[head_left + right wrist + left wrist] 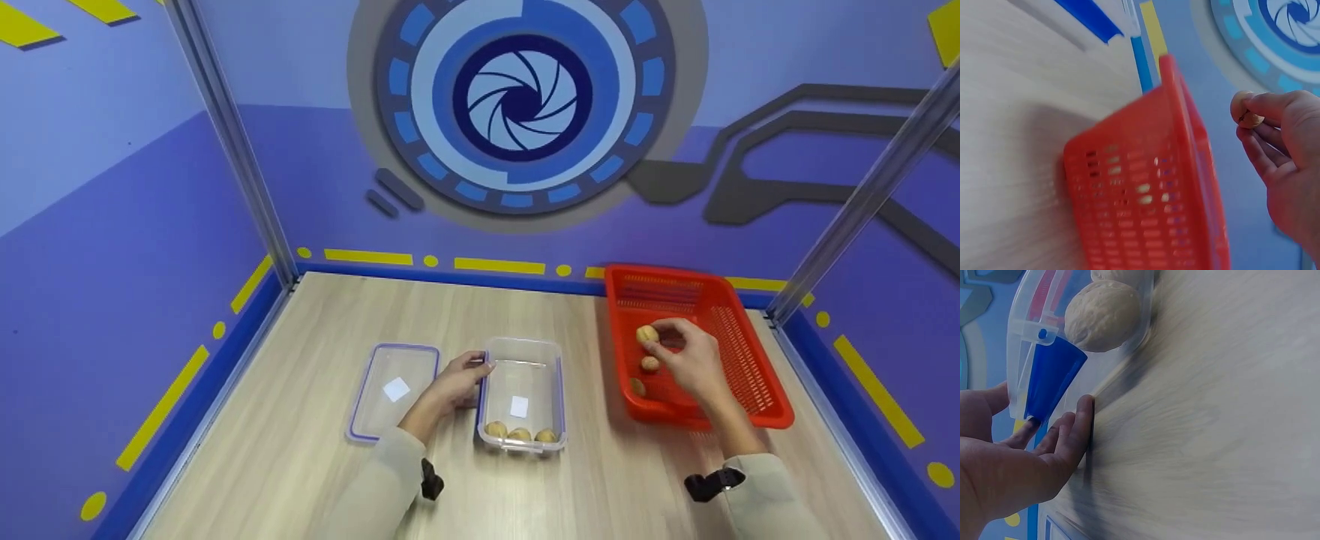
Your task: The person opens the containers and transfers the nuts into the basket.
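Observation:
My right hand [691,360] pinches a walnut [646,334] between thumb and fingertips, above the red plastic basket [621,352]. In the right wrist view that walnut [1246,110] shows clear of the basket rim. Two more walnuts, one of them [649,364] near the middle, lie in the basket. My left hand [459,381] holds the left wall of a clear food container [525,349], thumb at the rim and fingers outside. The left wrist view shows these fingers [1075,430] beside a hanging blue latch flap [1053,379]. Three walnuts [519,434] line the container's near end.
A clear lid [379,367] with a purple edge lies flat on the wooden table [315,315], left of the container. Blue-purple panels [292,180] wall in the back and sides. Metal posts [240,165] stand at the back corners.

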A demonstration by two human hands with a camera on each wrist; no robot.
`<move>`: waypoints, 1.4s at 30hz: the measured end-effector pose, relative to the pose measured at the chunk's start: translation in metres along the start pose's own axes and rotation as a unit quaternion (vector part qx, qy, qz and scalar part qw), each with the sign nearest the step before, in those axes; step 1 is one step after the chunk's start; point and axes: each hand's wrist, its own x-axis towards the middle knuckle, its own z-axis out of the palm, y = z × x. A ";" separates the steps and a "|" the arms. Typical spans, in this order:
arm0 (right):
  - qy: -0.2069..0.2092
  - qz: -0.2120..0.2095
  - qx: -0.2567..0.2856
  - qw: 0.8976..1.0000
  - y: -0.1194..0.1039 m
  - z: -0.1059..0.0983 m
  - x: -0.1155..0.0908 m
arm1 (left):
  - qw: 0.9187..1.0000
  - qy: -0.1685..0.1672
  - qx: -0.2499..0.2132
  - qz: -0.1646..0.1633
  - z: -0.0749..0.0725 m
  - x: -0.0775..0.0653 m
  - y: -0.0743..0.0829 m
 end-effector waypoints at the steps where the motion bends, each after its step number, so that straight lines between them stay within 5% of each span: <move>1: 0.002 0.008 0.002 1.000 0.004 -0.001 0.001 | 1.000 0.000 0.000 -0.001 0.000 0.000 0.000; 17: 0.022 0.085 -0.010 0.996 0.055 -0.018 0.008 | 1.000 0.000 0.017 0.017 -0.001 0.001 -0.001; 28: -0.027 0.136 -0.037 0.990 0.075 -0.024 0.011 | 0.999 0.006 0.024 0.020 0.000 -0.001 -0.002; 42: -0.033 0.128 -0.048 0.990 0.078 -0.023 0.010 | 1.000 0.000 0.013 0.016 -0.002 -0.001 -0.002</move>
